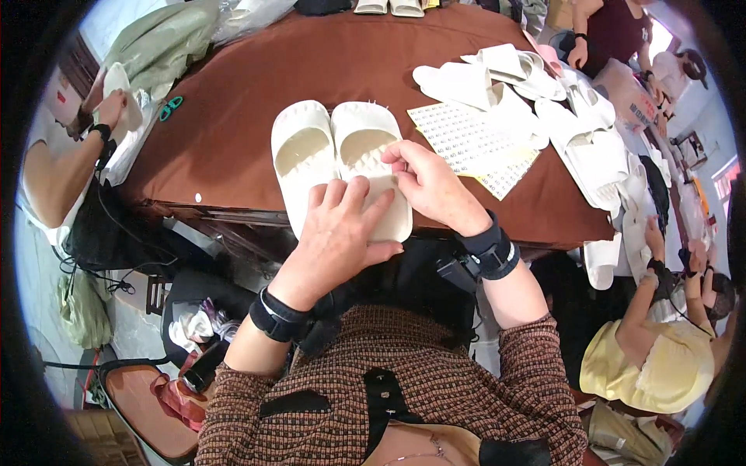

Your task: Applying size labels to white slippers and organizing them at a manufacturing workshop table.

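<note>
Brown tablecloth [225, 128]: beneath white slide sandals [305, 182]
Left hand [336, 231]: spread over sandals
Right hand [437, 186]: curled there, cannot tell if pinching
Label sheets [465, 144]: right of sandals

Light is bright; edges bend and darken.

On the right half of the brown table [225, 116], we find overlapping label sheets [458, 142], white and pale yellow, printed with rows of small dark numbers, one corner pointing toward the near edge. Beyond the right edge, a pale plastic bag [622, 87] bears reddish lettering we cannot make out.
</note>
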Action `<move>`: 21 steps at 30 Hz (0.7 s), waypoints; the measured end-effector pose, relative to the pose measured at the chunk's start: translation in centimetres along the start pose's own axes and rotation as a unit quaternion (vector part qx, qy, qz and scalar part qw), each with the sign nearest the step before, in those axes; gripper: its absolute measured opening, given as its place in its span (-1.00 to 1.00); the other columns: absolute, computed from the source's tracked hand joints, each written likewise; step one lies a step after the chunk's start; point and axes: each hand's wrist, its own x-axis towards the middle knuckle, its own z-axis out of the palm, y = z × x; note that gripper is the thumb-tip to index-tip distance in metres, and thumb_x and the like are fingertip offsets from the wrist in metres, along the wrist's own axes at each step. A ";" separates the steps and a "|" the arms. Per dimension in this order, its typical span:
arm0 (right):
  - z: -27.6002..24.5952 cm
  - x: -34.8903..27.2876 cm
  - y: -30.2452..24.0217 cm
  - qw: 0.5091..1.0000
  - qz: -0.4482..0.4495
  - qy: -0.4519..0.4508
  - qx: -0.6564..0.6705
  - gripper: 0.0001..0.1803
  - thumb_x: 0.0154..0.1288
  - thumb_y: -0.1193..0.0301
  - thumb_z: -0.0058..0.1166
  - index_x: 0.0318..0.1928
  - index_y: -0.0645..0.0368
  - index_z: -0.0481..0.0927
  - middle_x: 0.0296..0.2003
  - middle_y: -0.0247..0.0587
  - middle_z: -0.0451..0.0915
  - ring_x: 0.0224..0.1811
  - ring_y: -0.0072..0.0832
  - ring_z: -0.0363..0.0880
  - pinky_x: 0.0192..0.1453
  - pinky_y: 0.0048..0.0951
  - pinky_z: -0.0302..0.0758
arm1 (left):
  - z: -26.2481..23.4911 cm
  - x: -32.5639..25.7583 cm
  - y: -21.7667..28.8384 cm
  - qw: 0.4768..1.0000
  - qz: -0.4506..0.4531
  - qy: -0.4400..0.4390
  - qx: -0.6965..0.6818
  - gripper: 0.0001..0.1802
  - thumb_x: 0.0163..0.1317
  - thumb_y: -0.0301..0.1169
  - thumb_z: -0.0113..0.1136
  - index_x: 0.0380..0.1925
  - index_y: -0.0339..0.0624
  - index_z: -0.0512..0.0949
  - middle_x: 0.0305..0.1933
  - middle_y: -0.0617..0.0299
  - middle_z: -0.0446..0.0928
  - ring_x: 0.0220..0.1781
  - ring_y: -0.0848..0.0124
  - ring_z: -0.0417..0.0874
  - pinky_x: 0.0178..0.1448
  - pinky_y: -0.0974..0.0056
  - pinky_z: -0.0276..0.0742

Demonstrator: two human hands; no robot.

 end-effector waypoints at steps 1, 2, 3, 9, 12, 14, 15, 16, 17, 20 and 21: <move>0.0 0.1 0.0 1.000 -0.010 0.005 0.009 -0.68 0.29 0.68 -0.02 0.05 0.29 0.52 -0.16 -0.16 0.62 -0.17 -0.45 0.57 -0.03 -0.42 0.56 | 0.0 0.0 0.0 1.000 0.001 0.000 -0.004 -0.24 -0.07 -0.05 0.51 0.18 -0.02 0.54 0.01 0.13 0.42 0.04 0.11 0.45 0.18 0.01 0.34; 0.0 0.0 0.0 1.000 -0.005 0.003 0.005 -0.68 0.29 0.68 -0.02 0.05 0.28 0.52 -0.16 -0.16 0.62 -0.17 -0.45 0.58 -0.03 -0.42 0.56 | 0.0 0.0 0.0 1.000 0.001 0.000 -0.005 -0.25 -0.07 -0.05 0.51 0.17 -0.02 0.54 0.01 0.12 0.42 0.04 0.11 0.45 0.17 0.01 0.34; 0.0 0.0 0.0 1.000 0.000 0.002 0.001 -0.68 0.29 0.68 -0.01 0.05 0.28 0.52 -0.16 -0.16 0.63 -0.16 -0.45 0.58 -0.03 -0.42 0.57 | 0.0 0.1 -0.1 1.000 0.002 0.001 -0.007 -0.25 -0.07 -0.05 0.51 0.17 -0.03 0.54 0.01 0.12 0.42 0.03 0.11 0.45 0.17 0.01 0.34; -0.1 -0.2 0.0 1.000 -0.002 0.007 0.001 -0.69 0.29 0.68 -0.01 0.04 0.28 0.52 -0.18 -0.15 0.63 -0.18 -0.45 0.59 -0.06 -0.43 0.57 | 0.1 0.0 0.2 1.000 0.000 -0.007 0.001 -0.26 -0.06 -0.05 0.51 0.16 -0.05 0.54 0.00 0.12 0.42 0.03 0.10 0.45 0.15 0.01 0.34; -0.1 -0.2 0.0 1.000 -0.004 0.007 -0.003 -0.70 0.29 0.68 0.00 0.02 0.28 0.53 -0.20 -0.16 0.63 -0.19 -0.45 0.58 -0.07 -0.43 0.56 | 0.0 0.1 0.2 1.000 -0.007 -0.011 -0.002 -0.26 -0.07 -0.06 0.52 0.16 -0.04 0.55 0.02 0.11 0.42 0.04 0.10 0.45 0.16 0.01 0.34; -0.1 -0.2 0.0 1.000 -0.001 0.008 0.001 -0.71 0.29 0.68 -0.01 0.02 0.28 0.52 -0.21 -0.17 0.62 -0.20 -0.46 0.58 -0.07 -0.43 0.56 | -0.1 0.2 0.2 1.000 -0.010 -0.011 -0.005 -0.26 -0.09 -0.08 0.53 0.15 -0.03 0.56 0.03 0.11 0.42 0.04 0.10 0.45 0.18 0.01 0.34; -0.1 -0.2 0.1 1.000 0.000 0.010 0.005 -0.72 0.29 0.68 -0.01 0.01 0.28 0.52 -0.22 -0.18 0.61 -0.20 -0.47 0.57 -0.07 -0.44 0.56 | -0.1 0.2 0.3 1.000 -0.012 -0.013 -0.009 -0.26 -0.10 -0.08 0.54 0.14 -0.03 0.57 0.03 0.11 0.42 0.05 0.10 0.45 0.19 0.01 0.34; -0.1 -0.2 0.1 1.000 0.011 0.009 0.009 -0.72 0.30 0.68 -0.01 0.01 0.28 0.52 -0.22 -0.18 0.61 -0.21 -0.48 0.57 -0.07 -0.44 0.56 | -0.1 0.2 0.3 1.000 -0.014 -0.012 -0.011 -0.26 -0.11 -0.09 0.54 0.13 -0.03 0.57 0.04 0.10 0.42 0.05 0.09 0.45 0.20 0.01 0.35; -0.1 -0.2 0.2 1.000 -0.001 0.013 0.017 -0.73 0.29 0.66 -0.01 0.00 0.29 0.53 -0.22 -0.12 0.62 -0.21 -0.39 0.60 -0.07 -0.39 0.57 | -0.1 0.2 0.3 1.000 -0.016 -0.012 -0.014 -0.27 -0.13 -0.10 0.55 0.12 -0.03 0.58 0.04 0.10 0.42 0.05 0.09 0.45 0.21 0.01 0.35; -0.2 -0.3 0.4 0.999 -0.002 0.014 0.031 -0.76 0.31 0.63 0.00 -0.02 0.30 0.53 -0.23 -0.07 0.62 -0.22 -0.32 0.62 -0.08 -0.34 0.58 | 0.0 0.1 0.3 0.999 -0.020 -0.004 -0.025 -0.27 -0.16 -0.12 0.57 0.09 -0.06 0.60 0.05 0.11 0.43 0.06 0.08 0.45 0.23 0.01 0.36; -0.2 -0.3 0.4 0.999 -0.002 0.013 0.030 -0.77 0.32 0.64 0.00 -0.02 0.29 0.53 -0.25 -0.14 0.61 -0.22 -0.43 0.58 -0.09 -0.41 0.57 | 0.1 0.0 0.2 0.999 -0.020 0.001 -0.028 -0.27 -0.17 -0.13 0.58 0.08 -0.07 0.60 0.04 0.11 0.43 0.06 0.07 0.45 0.23 0.01 0.36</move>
